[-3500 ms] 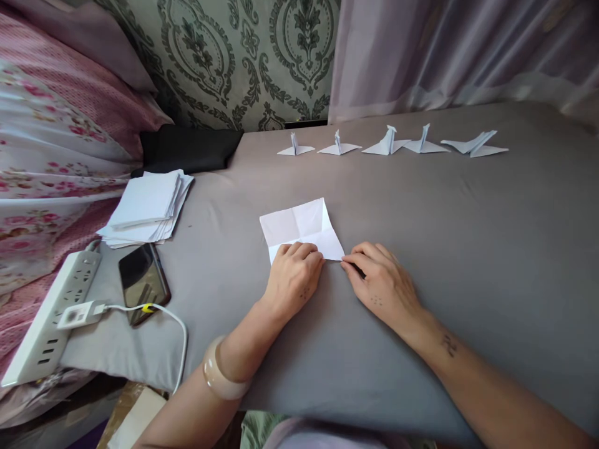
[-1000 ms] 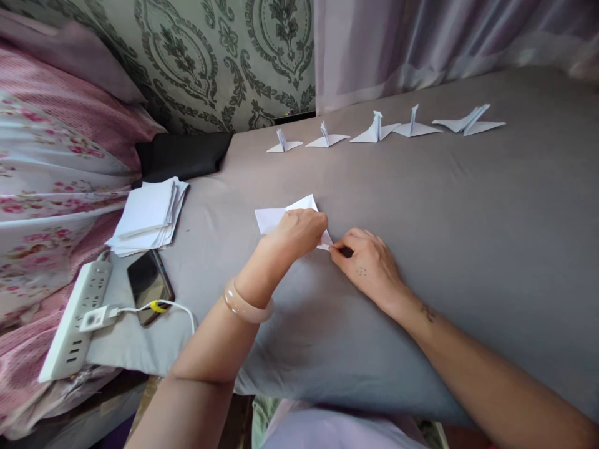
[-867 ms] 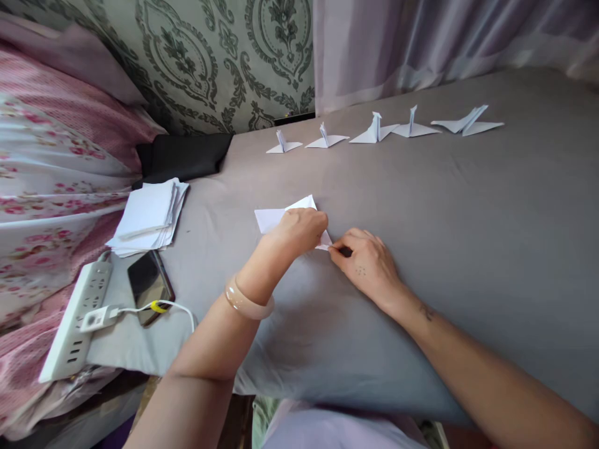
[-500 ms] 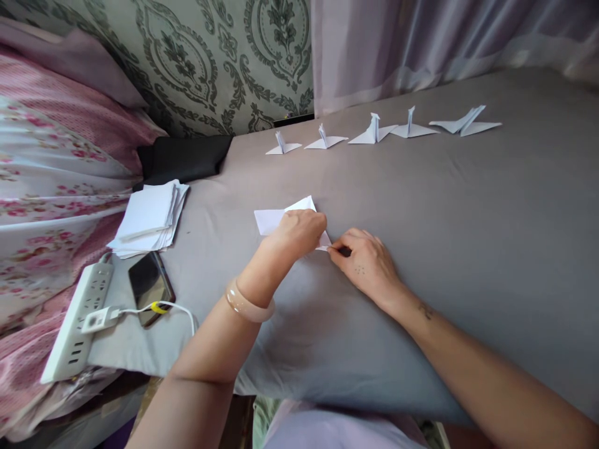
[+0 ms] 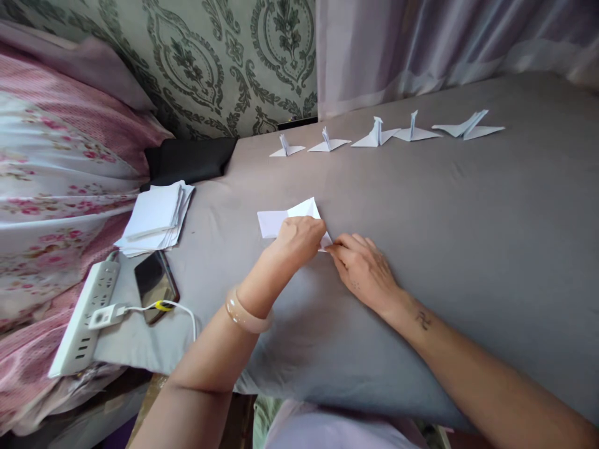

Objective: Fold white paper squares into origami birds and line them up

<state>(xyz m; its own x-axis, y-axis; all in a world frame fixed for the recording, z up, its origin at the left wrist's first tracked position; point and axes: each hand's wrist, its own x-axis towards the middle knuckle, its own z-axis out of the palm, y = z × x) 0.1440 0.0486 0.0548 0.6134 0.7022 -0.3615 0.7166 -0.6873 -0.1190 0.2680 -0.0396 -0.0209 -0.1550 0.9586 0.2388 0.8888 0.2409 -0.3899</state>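
Note:
A partly folded sheet of white paper [image 5: 272, 223] lies on the grey cloth, creased, with one corner pointing away from me. My left hand [image 5: 302, 237], a bangle on its wrist, is closed over the middle of the sheet and presses on it; its fingertips are mostly hidden. At the sheet's near right corner, my right hand [image 5: 360, 265] pinches the paper edge between thumb and forefinger. Part of the paper is covered by the left hand.
Several folded paper cranes [image 5: 375, 134] stand in a row along the back. To the left are a stack of white paper [image 5: 154, 212], a black folder-like item [image 5: 191, 159], a phone [image 5: 156, 287] and a power strip [image 5: 84, 318] with a white charging cable.
The whole view has shifted slightly. My right hand has turned a little, its thumb and forefinger closer together at the paper's corner. The left hand stays on the sheet.

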